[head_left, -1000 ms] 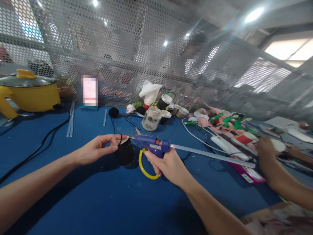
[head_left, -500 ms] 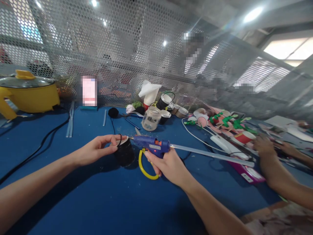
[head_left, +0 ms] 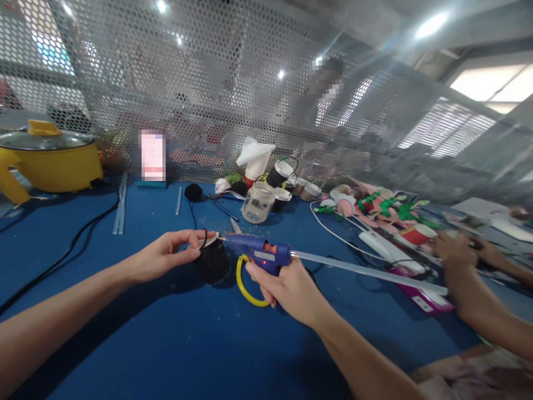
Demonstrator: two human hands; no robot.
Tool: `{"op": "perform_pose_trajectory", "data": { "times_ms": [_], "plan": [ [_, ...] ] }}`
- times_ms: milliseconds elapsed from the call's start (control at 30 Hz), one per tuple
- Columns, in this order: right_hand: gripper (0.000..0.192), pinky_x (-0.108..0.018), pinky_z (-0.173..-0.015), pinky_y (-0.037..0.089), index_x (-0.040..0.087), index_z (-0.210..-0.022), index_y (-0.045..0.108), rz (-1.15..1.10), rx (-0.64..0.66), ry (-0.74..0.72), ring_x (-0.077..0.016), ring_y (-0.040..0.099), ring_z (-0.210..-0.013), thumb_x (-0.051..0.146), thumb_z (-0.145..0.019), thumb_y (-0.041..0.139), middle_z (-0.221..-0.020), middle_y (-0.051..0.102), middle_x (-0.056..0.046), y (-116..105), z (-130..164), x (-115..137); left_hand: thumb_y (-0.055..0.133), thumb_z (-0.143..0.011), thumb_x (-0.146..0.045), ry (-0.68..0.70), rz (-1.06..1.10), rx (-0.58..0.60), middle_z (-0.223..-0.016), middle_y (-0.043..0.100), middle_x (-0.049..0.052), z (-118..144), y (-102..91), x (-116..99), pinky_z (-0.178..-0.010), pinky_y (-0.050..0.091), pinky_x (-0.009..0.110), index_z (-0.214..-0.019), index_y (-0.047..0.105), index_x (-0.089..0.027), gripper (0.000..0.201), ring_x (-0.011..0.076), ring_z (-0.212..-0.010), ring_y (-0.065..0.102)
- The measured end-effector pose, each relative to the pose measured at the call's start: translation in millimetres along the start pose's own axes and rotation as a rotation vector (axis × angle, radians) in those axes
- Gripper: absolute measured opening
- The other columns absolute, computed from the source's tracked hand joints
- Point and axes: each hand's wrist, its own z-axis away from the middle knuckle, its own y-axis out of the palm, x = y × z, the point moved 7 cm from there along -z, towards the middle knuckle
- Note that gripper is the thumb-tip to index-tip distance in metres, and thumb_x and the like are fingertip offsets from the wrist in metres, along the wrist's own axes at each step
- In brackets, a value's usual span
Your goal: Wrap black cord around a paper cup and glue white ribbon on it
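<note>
Your blue table [head_left: 166, 344] is the biggest thing here, with a yellow pot [head_left: 50, 161] far off to the left. Your right hand [head_left: 287, 289] is wrapped tight around the glue gun [head_left: 258, 253], whose tip touches the rim of the little black cup [head_left: 212, 258]. Your left hand [head_left: 166, 255] pinches that rim on its left side. The cup looks light and easy to squash, so I think you should hold it softly by the rim.
</note>
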Motion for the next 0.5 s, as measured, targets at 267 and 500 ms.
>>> {"op": "perform_pose_trajectory", "data": {
  "times_ms": [267,500],
  "plan": [
    [0.029,-0.023,-0.042,0.04,0.019,-0.051,0.044,-0.022,-0.011,-0.008,-0.0085,0.04,-0.032,0.034,-0.075,0.05,-0.033,0.04,0.006,-0.7,-0.6,0.0,0.053,-0.08,-0.028,-0.007,0.011,-0.008,-0.123,0.054,0.01,-0.1,0.1,-0.3,-0.103,0.02,0.044,-0.07,0.049,-0.017,0.015,0.0241,-0.126,0.034],
    [0.035,-0.021,-0.04,0.04,0.019,-0.045,0.041,-0.019,0.006,0.001,-0.0069,0.04,-0.031,0.033,-0.076,0.05,-0.032,0.04,0.006,1.1,2.6,4.4,0.052,-0.08,-0.028,-0.009,0.008,0.002,-0.125,0.052,0.01,0.1,0.6,-0.7,-0.103,0.021,0.042,-0.07,0.049,-0.017,0.016,0.023,-0.126,0.033]
  ]
}}
